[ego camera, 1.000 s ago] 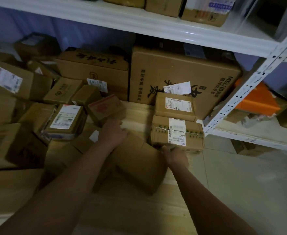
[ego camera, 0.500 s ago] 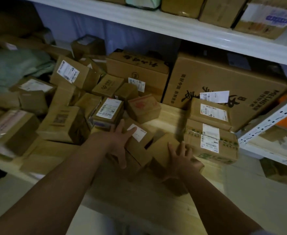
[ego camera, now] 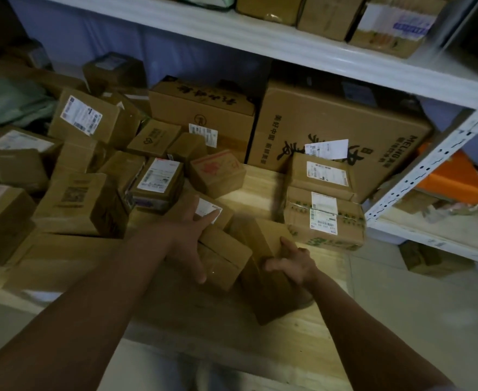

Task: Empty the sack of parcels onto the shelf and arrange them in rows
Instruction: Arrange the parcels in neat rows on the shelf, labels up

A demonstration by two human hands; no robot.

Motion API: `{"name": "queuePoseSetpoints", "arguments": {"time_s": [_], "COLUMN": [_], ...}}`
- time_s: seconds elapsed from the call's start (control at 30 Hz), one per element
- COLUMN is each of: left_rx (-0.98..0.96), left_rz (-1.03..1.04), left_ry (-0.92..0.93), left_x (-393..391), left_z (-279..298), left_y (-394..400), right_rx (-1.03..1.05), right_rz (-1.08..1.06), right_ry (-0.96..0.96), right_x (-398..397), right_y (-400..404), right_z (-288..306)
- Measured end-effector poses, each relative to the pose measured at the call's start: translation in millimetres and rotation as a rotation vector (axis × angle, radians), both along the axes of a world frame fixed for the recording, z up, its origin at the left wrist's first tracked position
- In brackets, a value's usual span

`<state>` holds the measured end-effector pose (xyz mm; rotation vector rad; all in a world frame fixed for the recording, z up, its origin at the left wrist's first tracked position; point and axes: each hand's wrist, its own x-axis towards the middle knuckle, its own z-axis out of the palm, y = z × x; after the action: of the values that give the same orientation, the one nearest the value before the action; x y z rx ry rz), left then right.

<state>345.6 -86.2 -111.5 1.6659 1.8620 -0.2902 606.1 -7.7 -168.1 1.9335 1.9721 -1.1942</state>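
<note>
both hands have shifted: left hand [ego camera: 191, 238] now spreads over a labelled box [ego camera: 221, 249], right hand [ego camera: 291, 262] grips a plain box [ego camera: 269, 266]; row-building continues.

A pale wooden shelf board [ego camera: 260, 190] in a white metal rack carries a crowd of brown cardboard parcels. At the back a large brown carton with black printed characters [ego camera: 331, 131] stands against the wall, and a medium brown carton with a carry slot [ego camera: 201, 108] sits just beside it on the left. On the right, a flat taped box with green print and white labels [ego camera: 324, 221] lies on the board, touching a smaller labelled box [ego camera: 321, 174] behind it. To the left, many small cartons lie tumbled in a loose heap [ego camera: 85, 170], several tilted. Two plain brown boxes [ego camera: 223, 255] rest near the front edge, touching each other.
</note>
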Motion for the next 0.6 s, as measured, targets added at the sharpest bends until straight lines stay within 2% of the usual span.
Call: {"name": "queuePoseSetpoints", "arguments": {"time_s": [0.1,0.2,0.3,0.37,0.53,0.6], "left_rx": [0.011,0.042,0.187,0.315,0.287,0.258], "left_rz": [-0.009,0.106,0.243,0.342,0.609,0.794], "left_ry": [0.020,-0.086,-0.197,-0.254,-0.418,-0.589], "left_x": [3.8,4.2,21.4,36.8,65.7,74.4], "left_z": [-1.9,-3.8,-2.2,-2.0,-10.4,-14.9], "left_y": [-2.2,-9.6,-15.3,-15.2,-15.1,-16.1], "right_rx": [-0.031,-0.091,-0.158,-0.221,-0.365,-0.312], "right_rz": [-0.009,-0.151,-0.315,-0.338,-0.474,-0.533], "right_ry": [0.048,0.210,0.449,0.533,0.588,0.508], "right_x": [4.4,23.0,43.3,49.8,76.8,87.1], "right_y": [-5.1,-0.2,-3.2,-12.1,-19.7,-18.8], "right_z": [6.4,-4.6,-5.3,6.1,-3.1,-2.3]}}
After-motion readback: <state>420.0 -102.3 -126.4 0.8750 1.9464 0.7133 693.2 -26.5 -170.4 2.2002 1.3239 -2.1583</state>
